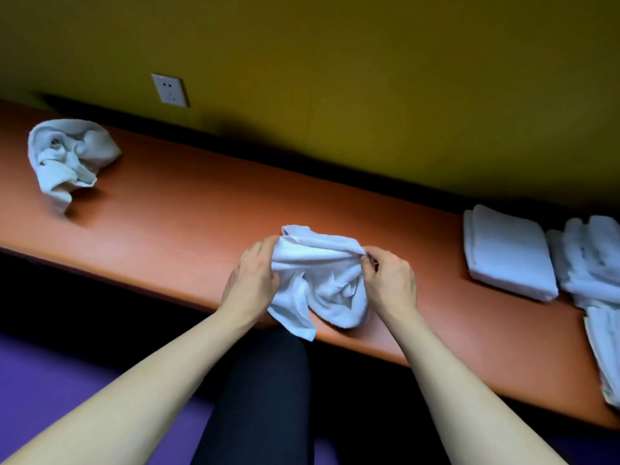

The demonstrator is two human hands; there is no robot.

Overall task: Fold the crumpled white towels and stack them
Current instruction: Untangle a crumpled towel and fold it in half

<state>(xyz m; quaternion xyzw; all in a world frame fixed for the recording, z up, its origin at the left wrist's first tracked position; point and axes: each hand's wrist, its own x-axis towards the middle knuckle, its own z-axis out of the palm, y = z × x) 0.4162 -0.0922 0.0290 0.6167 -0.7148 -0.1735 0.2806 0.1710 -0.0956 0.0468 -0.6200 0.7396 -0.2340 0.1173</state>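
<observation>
A crumpled white towel (318,280) lies bunched at the front middle of the orange-brown table (188,209), one corner hanging over the front edge. My left hand (251,276) grips its left side, fingers wrapped into the cloth. At its upper right edge my right hand (389,280) pinches the fabric. Far left on the table sits another crumpled white towel (67,156). A folded white towel (506,253) lies flat at the right.
More loose white towels (593,263) are heaped at the far right edge, with one hanging off the table front. A wall socket (169,89) sits on the yellow-green wall behind. My dark-clad leg (261,397) is below the table edge, over a purple floor.
</observation>
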